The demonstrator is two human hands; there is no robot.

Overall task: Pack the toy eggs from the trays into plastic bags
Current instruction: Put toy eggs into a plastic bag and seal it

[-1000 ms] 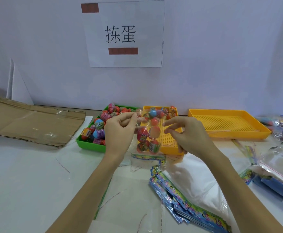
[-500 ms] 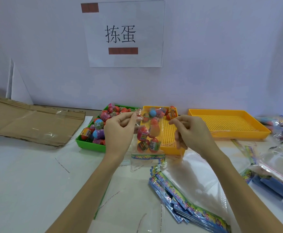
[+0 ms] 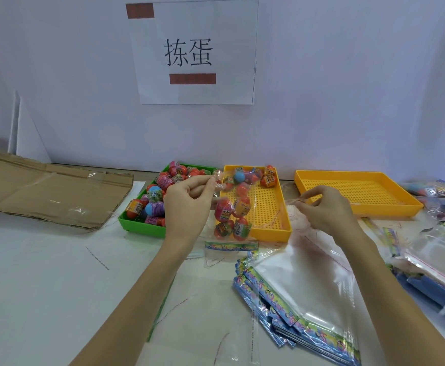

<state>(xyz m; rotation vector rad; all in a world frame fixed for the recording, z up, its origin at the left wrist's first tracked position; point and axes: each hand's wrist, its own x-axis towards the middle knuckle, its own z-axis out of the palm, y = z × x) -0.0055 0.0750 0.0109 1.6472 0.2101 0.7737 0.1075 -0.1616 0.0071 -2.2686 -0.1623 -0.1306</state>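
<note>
The left hand (image 3: 189, 204) holds up a clear plastic bag with a colourful printed strip at its bottom (image 3: 232, 215), pinching the top edge of the bag between thumb and fingers. The bag hangs straight down from this pinch, so its long axis is vertical, with the mouth at the top by the fingers and the printed strip at the lowest point, just above the white table (image 3: 44, 273). Several red and orange plastic toy eggs (image 3: 233, 212) lie inside it, gathered in the lower half. The right hand (image 3: 324, 207) is well apart to the right, over the gap between the two yellow perforated trays, and its fingertips pinch a thin, pale strip (image 3: 295, 200); probably it is the peeled liner of the seal, but I cannot tell for sure. So the bag mouth lies to the left of the right hand and a little higher. The left hand is the nearer one and already has the bag. More eggs wait in the green plastic tray (image 3: 139, 225) and at the far end of the nearer yellow tray (image 3: 271, 228).
</note>
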